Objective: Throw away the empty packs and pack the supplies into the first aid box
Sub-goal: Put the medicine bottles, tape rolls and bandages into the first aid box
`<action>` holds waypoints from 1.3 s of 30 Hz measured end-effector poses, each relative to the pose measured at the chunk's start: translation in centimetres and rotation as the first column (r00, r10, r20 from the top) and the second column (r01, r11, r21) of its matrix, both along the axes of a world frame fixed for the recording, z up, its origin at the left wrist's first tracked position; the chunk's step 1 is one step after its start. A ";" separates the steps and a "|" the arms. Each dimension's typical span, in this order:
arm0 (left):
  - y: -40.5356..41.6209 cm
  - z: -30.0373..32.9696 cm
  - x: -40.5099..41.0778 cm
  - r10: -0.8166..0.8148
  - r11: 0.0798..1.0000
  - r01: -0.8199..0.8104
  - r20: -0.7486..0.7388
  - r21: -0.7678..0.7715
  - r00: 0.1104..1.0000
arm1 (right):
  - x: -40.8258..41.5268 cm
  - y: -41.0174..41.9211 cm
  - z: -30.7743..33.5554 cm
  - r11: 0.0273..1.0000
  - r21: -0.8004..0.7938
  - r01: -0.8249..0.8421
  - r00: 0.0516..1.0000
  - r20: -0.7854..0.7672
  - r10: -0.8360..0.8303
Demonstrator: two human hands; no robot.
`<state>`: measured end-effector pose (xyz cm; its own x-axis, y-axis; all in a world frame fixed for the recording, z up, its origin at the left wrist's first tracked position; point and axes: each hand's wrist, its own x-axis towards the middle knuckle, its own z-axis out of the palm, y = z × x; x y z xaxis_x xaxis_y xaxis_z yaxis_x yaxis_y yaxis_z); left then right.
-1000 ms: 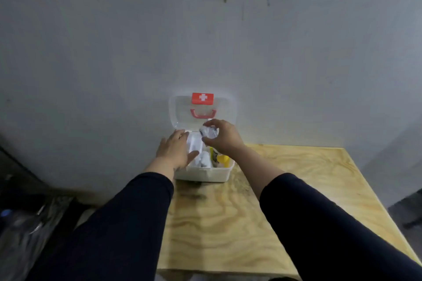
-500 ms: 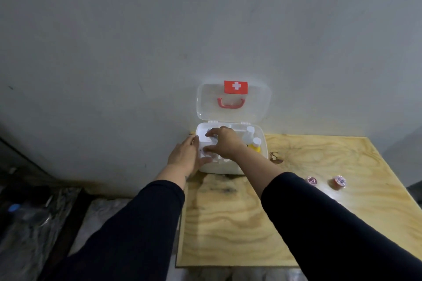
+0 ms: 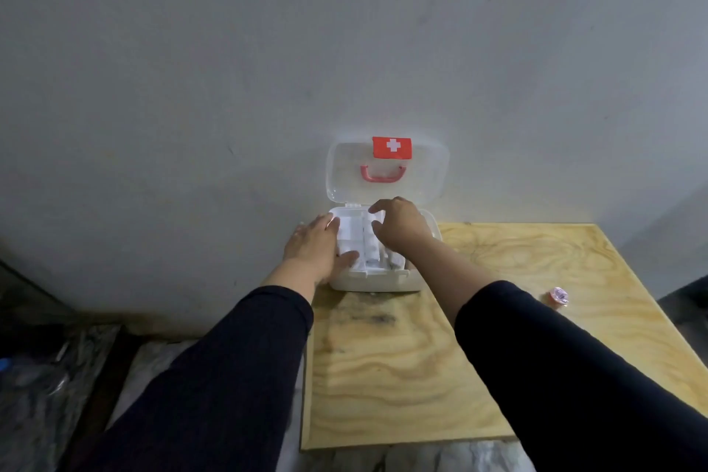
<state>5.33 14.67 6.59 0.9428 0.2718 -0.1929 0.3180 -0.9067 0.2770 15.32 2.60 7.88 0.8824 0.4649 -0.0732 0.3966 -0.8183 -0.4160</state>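
The box (image 3: 377, 280) sits at the counter's (image 3: 421, 376) far left corner, at 12 o'clock from you, its clear lid (image 3: 387, 172) standing open against the wall (image 3: 268, 69). Your left hand (image 3: 314, 247) lies flat along the box's 9 o'clock side, fingers (image 3: 325, 224) straight and close together, palm against the wall of the box and thumb reaching onto its front rim. Your right hand (image 3: 400, 228) hovers over the middle of the open box, its fingers curled and loosely spread above the white supplies (image 3: 366, 245) packed inside; you cannot tell whether the fingertips touch or pinch any of them, since the hand hides what lies beneath. A small pink roll (image 3: 557, 296) lies on the counter at 3 o'clock from the box, well apart from both hands, just beside your right sleeve (image 3: 574, 376).
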 end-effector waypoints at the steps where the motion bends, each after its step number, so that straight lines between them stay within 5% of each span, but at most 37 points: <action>1: -0.2 0.7 0.6 -0.027 1.000 0.027 0.017 0.011 0.999 | 0.2 -0.8 0.3 1.000 -0.011 -0.007 1.000 0.015 0.008; 15: -14.4 3.7 9.1 -0.349 0.930 0.341 -0.037 -0.136 0.937 | 3.5 -19.3 2.2 0.947 -0.238 0.215 0.966 -0.094 -0.242; 28: -24.1 -2.8 12.1 -0.326 0.930 0.277 -0.195 -0.242 0.925 | 6.7 -31.0 -5.2 0.929 -0.123 0.349 0.886 -0.281 -0.370; 39: -25.4 -6.5 11.7 -0.226 0.956 0.168 -0.236 -0.241 0.945 | 7.7 -31.1 -10.1 0.961 -0.025 0.277 0.944 -0.180 -0.277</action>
